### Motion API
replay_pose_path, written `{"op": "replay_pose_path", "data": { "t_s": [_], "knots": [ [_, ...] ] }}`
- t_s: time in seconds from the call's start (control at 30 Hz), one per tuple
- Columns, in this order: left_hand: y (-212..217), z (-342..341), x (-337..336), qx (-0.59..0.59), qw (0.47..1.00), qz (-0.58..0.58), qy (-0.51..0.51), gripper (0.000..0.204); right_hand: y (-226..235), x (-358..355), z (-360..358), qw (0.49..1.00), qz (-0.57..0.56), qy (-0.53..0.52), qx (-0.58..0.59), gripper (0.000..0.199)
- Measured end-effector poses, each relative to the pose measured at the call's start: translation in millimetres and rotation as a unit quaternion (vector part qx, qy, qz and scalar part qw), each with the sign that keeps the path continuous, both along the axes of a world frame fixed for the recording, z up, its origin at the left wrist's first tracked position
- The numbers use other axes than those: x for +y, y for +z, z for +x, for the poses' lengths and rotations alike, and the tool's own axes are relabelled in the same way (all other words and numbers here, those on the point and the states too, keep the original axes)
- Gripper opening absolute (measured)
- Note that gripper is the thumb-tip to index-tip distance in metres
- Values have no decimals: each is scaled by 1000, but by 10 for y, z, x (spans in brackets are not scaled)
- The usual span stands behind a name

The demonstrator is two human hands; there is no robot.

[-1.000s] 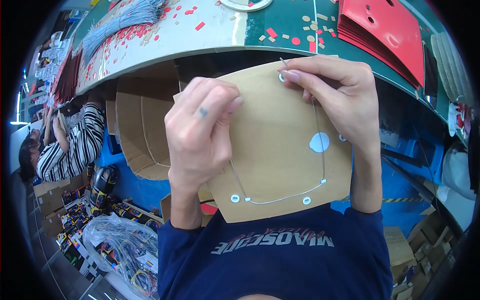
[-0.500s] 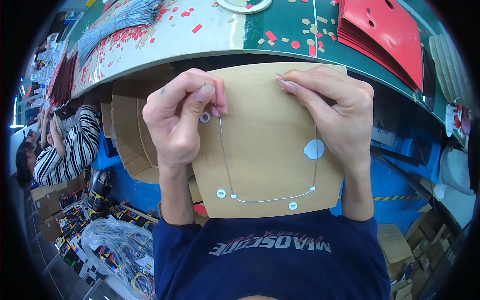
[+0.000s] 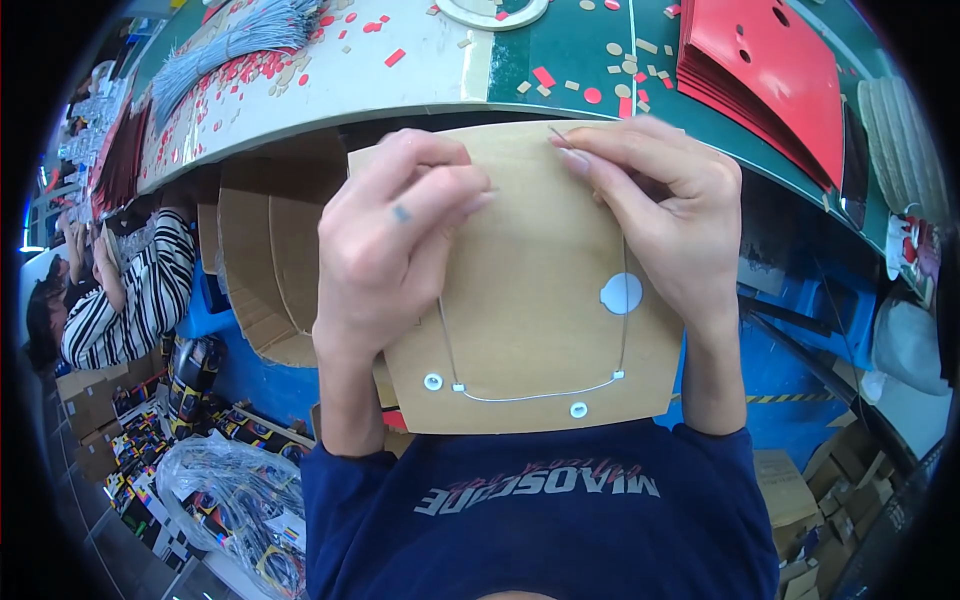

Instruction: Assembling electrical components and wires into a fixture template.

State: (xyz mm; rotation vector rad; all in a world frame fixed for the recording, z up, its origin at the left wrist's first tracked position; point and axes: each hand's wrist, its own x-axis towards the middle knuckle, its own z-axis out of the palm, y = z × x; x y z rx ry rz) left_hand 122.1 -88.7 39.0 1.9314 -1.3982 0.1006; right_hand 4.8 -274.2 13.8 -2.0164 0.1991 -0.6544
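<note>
left hand: moved up from the card's left edge, fingers now pinching cord at top | right hand: fingers pinching cord tip | brown card: between both hands, below bench | cord: looped through lower holes, ends meeting

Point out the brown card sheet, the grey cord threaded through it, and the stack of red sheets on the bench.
brown card sheet (image 3: pixel 530 300), head view, bare middle of its face.
grey cord (image 3: pixel 535 394), head view, bottom run between the two lower holes.
stack of red sheets (image 3: pixel 770 70), head view, top sheet's face.
</note>
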Motion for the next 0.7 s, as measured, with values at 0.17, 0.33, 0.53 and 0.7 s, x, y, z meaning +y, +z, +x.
{"op": "replay_pose_path", "data": {
  "t_s": [0.17, 0.33, 0.53, 0.7],
  "knots": [
    [-14, -95, 53, -11, 999, 43, 30, 26, 34, -31, -45, 999, 45, -10, 27, 17],
    [-72, -89, -34, -33, 999, -8, 24, 25, -40, -39, -45, 997, -69, 10, -20, 17],
    [-98, -90, -83, -16, 998, -49, 20, 29, -34, -56, -72, 993, -106, 41, -38, 19],
    [-102, -130, -125, -69, 997, -41, 20, 31, -40, -49, -74, 994, -100, 44, -30, 20]
  ]
}}
